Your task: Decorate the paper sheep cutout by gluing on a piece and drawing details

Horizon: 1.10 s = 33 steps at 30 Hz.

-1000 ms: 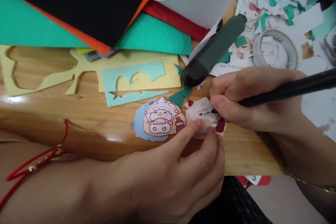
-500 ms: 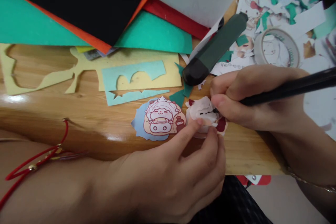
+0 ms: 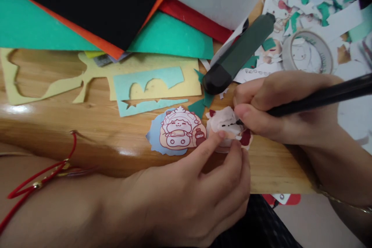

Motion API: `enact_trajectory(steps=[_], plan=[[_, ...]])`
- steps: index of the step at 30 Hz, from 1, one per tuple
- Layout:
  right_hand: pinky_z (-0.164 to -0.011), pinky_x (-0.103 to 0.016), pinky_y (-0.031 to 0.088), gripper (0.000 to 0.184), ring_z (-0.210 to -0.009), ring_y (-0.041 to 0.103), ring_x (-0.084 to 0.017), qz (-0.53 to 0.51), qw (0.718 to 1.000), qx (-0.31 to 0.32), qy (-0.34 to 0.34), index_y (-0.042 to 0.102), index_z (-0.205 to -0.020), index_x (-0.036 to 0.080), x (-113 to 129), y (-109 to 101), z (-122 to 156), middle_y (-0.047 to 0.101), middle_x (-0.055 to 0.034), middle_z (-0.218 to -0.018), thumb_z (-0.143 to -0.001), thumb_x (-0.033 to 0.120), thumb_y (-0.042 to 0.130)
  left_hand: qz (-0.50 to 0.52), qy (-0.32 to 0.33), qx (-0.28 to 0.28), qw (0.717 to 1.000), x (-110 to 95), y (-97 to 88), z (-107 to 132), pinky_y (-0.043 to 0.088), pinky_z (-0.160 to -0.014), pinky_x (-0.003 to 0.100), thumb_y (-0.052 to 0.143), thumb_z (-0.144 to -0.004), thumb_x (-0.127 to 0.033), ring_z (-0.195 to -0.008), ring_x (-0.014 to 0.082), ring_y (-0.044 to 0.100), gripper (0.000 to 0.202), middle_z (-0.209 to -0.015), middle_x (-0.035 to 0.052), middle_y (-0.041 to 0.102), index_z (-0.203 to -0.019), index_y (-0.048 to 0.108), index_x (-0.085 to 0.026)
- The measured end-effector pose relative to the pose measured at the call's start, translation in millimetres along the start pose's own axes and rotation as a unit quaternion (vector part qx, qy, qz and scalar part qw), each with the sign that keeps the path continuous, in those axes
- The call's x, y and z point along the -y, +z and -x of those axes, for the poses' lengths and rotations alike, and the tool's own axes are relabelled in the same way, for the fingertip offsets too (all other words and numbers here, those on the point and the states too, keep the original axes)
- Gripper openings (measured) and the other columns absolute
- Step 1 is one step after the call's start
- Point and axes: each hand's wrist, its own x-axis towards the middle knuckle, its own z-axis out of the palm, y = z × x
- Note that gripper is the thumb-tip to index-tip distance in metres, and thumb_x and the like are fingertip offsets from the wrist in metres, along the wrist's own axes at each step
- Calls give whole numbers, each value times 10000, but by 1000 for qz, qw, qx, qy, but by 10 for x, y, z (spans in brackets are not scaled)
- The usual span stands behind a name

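- Since a second ago almost nothing shifts: the right hand (image 3: pixel 279 108) keeps its pinch on the black pen (image 3: pixel 319 99), whose tip stays on the small white-and-red paper cutout (image 3: pixel 225 124). The marks on it look unchanged, so the drawing seems to advance only in tiny strokes.
- The left hand (image 3: pixel 203 197) still pins that cutout to the wooden table (image 3: pixel 87 139), index and middle fingertips pressed close together on its lower edge.
- The cutout lies just right of the printed cartoon sticker (image 3: pixel 177 131), touching or nearly touching it.
- Just above the cutout lies a dark green capped tool (image 3: pixel 238 58); its kind is unclear.
- The pen tip is partly hidden by the right thumb, the cutout's lower part by the left fingertips, and its drawn figure is too small to read.
- The pen's far end is cut off at the right edge.
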Motion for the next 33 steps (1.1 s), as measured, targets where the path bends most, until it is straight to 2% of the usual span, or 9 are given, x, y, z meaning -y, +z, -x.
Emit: enact_trajectory(steps=[3,7,11,14,17,18,22,24,33], plan=[[-452,-178,331,345,-519,385,-26,-8,1000,15,-6,367,-539,155,-10,-12,-14,311,66,-592,-817,121,569,2,-9,1,1000,14,-2,2,465,-974,495,311,-898,-169,-1172,319,480,402,-1248,130,536,-1240,508,-89],[-444,-178,317,364,-507,363,-28,-7,1000,19,1,355,-519,156,-21,-19,-27,317,64,-571,-812,115,566,1,9,-1,1000,13,1,5,479,-957,488,310,-896,-163,-1153,320,494,405,-1240,134,540,-1241,505,-83],[-431,-180,312,370,-499,359,-29,2,1000,16,4,340,-524,163,-13,-26,-23,331,63,-576,-812,116,568,4,-18,3,1000,-19,6,5,452,-981,510,314,-904,-175,-1181,330,468,398,-1251,147,528,-1239,503,-75],[-422,-198,347,367,-472,385,-34,-33,999,-26,-3,323,-541,179,6,-15,-22,304,64,-586,-799,85,566,0,-9,3,1000,-3,-3,5,451,-981,509,312,-902,-169,-1168,330,482,405,-1249,151,530,-1248,495,-68],[-405,-251,387,287,-463,448,-76,-65,994,-88,-17,411,-586,198,39,-1,-35,354,57,-588,-757,84,612,-13,22,1,1000,51,-21,3,455,-987,481,307,-888,-149,-1134,310,521,414,-1240,135,545,-1245,504,-76],[-397,-254,384,274,-463,455,-84,-65,994,-89,-21,431,-585,196,54,1,-44,375,51,-585,-752,94,624,-15,32,-1,999,67,-26,1,453,-993,469,303,-884,-143,-1125,302,531,417,-1236,130,551,-1240,510,-77],[-355,-169,283,405,-433,363,-39,-10,1000,27,7,367,-454,165,106,-10,-84,326,45,-511,-819,115,533,-21,29,-3,999,68,-23,-1,454,-992,450,277,-886,-140,-1135,299,529,432,-1235,148,552,-1245,502,-55],[-358,-146,256,428,-443,335,-34,20,998,64,18,371,-428,155,117,-18,-94,308,40,-494,-837,132,496,-20,19,-1,1000,44,-13,2,454,-990,454,273,-890,-146,-1149,304,517,433,-1246,153,543,-1248,497,-52],[-370,-171,214,403,-478,272,-41,50,997,51,30,382,-459,150,104,-4,-41,315,37,-517,-841,186,509,-16,35,-15,999,69,-10,22,470,-965,444,267,-878,-121,-1093,283,557,438,-1227,119,566,-1233,522,-84]])
